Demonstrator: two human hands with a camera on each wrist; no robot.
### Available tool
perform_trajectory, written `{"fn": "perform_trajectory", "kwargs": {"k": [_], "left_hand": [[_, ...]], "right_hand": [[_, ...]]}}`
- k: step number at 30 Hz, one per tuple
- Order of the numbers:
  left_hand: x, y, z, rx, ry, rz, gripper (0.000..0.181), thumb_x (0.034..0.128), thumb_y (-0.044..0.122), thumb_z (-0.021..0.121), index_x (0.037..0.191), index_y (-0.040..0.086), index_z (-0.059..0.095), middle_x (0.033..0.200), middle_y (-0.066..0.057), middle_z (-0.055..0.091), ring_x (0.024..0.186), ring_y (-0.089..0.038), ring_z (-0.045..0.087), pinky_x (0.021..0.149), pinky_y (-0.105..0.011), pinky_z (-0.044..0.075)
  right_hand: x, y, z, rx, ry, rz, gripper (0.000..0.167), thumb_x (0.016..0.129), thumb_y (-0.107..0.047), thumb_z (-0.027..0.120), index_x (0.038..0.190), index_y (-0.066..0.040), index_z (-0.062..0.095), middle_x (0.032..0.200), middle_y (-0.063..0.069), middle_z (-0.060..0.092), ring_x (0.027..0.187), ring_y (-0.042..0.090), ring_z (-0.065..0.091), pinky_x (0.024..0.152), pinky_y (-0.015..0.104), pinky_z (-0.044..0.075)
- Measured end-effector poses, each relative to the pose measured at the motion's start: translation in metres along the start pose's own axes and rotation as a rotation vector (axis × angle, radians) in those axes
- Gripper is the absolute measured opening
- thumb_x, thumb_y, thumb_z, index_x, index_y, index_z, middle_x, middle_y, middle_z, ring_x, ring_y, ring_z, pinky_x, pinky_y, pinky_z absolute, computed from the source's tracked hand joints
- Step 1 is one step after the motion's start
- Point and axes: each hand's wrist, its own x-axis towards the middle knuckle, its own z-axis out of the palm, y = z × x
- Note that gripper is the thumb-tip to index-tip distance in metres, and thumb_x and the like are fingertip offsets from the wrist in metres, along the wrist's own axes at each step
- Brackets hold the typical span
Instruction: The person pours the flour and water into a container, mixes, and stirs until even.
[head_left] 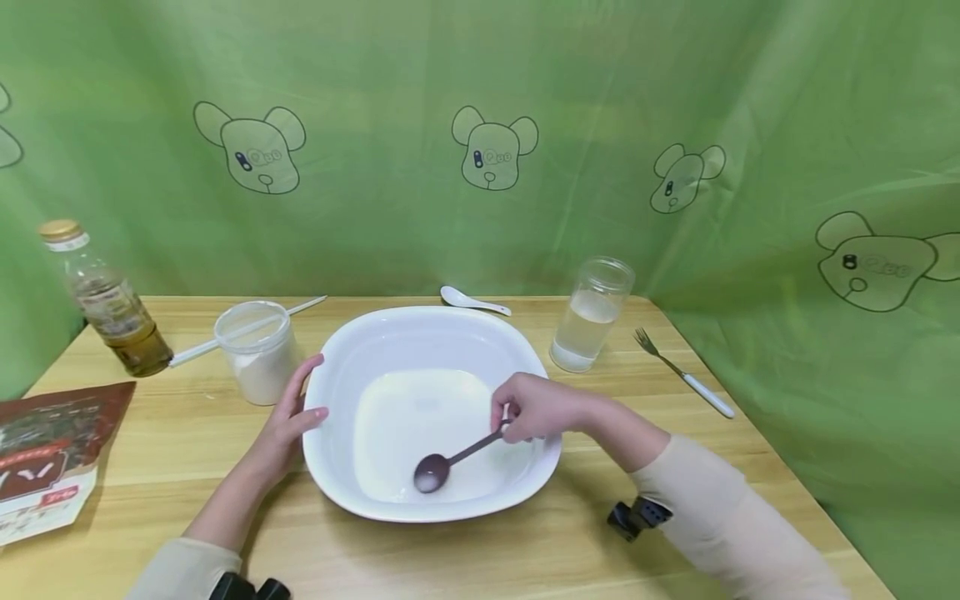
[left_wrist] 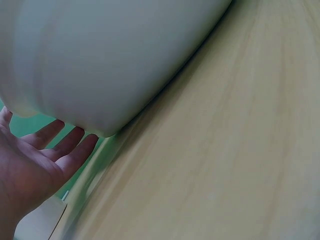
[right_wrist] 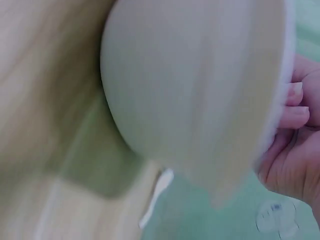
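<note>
A wide white basin stands on the table with a whitish layer over its bottom. My left hand rests against its left rim, thumb on the edge. In the left wrist view the left hand's spread, nearly straight fingers touch the basin's outer wall. Over the basin's right side, my right hand grips a dark brown spoon by its handle. The spoon's bowl is low inside the basin and has something white in it. In the right wrist view the basin wall hides the spoon behind my right hand.
Left of the basin are a jar of white powder with a white stick, a bottle of amber liquid and a printed packet. A white spoon lies behind. Rightward are a glass of cloudy liquid and a fork.
</note>
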Motion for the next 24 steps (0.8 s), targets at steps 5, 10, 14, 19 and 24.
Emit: {"fn": "perform_trajectory", "kwargs": {"k": [5,10,14,19,24], "left_hand": [[0.000,0.000,0.000,-0.003,-0.005,-0.006,0.063,0.0796,0.005,0.043,0.135,0.019,0.015,0.120,-0.029,0.032,0.091,-0.024,0.054,0.067,-0.042,0.050],[0.000,0.000,0.000,-0.012,-0.005,-0.007,0.064,0.0796,0.005,0.043,0.135,0.019,0.015,0.120,-0.030,0.032,0.090,-0.025,0.054,0.067,-0.042,0.050],[0.000,0.001,0.001,-0.014,-0.001,-0.008,0.063,0.0797,0.004,0.043,0.135,0.019,0.016,0.118,-0.030,0.033,0.090,-0.025,0.054,0.067,-0.042,0.050],[-0.001,0.001,0.001,-0.012,0.004,-0.015,0.063,0.0798,0.004,0.043,0.135,0.020,0.016,0.118,-0.027,0.034,0.090,-0.025,0.055,0.066,-0.042,0.050],[0.000,0.001,0.001,-0.005,0.003,-0.010,0.064,0.0798,0.005,0.043,0.135,0.020,0.016,0.119,-0.028,0.034,0.090,-0.024,0.055,0.066,-0.042,0.050]], "right_hand": [[-0.018,0.012,-0.021,-0.085,0.108,0.056,0.014,0.063,0.006,0.052,0.070,-0.004,0.059,0.051,-0.001,0.047,0.040,0.008,0.038,0.036,0.018,0.032],[-0.010,0.018,-0.030,-0.142,0.233,0.132,0.010,0.066,0.003,0.054,0.070,-0.004,0.059,0.053,0.001,0.050,0.041,0.010,0.041,0.037,0.020,0.035],[0.010,0.018,-0.027,-0.143,0.299,0.162,0.008,0.066,0.000,0.056,0.072,-0.005,0.060,0.054,0.001,0.051,0.043,0.010,0.044,0.039,0.021,0.037],[0.035,0.014,-0.014,-0.076,0.304,0.116,0.009,0.067,0.002,0.056,0.075,-0.003,0.058,0.053,0.002,0.051,0.042,0.011,0.045,0.038,0.020,0.038],[0.049,0.005,0.005,-0.029,0.249,0.026,0.011,0.068,0.002,0.056,0.077,-0.003,0.059,0.051,0.001,0.050,0.042,0.010,0.044,0.038,0.019,0.037]]}}
